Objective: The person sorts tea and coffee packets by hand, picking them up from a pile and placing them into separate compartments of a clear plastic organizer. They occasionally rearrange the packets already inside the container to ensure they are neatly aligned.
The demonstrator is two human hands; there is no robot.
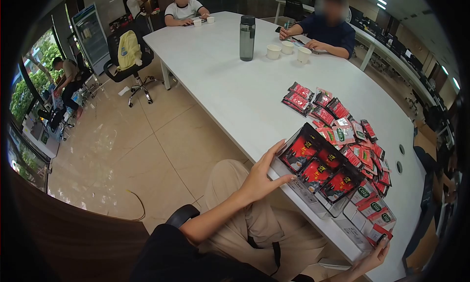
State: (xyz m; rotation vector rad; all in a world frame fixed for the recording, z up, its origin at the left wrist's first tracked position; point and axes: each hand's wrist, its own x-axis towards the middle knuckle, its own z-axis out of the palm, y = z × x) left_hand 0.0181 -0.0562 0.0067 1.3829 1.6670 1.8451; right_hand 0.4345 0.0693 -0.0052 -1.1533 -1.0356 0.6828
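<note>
A clear-sided organizer box [308, 199] lies at the table's near edge. Black-and-red coffee sachets [317, 173] fill its left compartments, and red-and-white Cozy tea sachets [376, 207] lie in its right part. My left hand [264, 180] grips the box's left end, thumb along the front edge and fingers on the side. At the right front corner, my right hand [374, 258] has its fingers closed on the box, touching a red sachet [379, 233] there. Its lower fingers are hidden. Behind the box spreads a loose pile of sachets [363, 154].
Farther along the white table [205, 51] stand a dark bottle [247, 38] and several paper cups [287, 48]. Two people sit at the far side. An office chair [128, 61] with a yellow garment stands left of the table. Two round holes pierce the tabletop at right.
</note>
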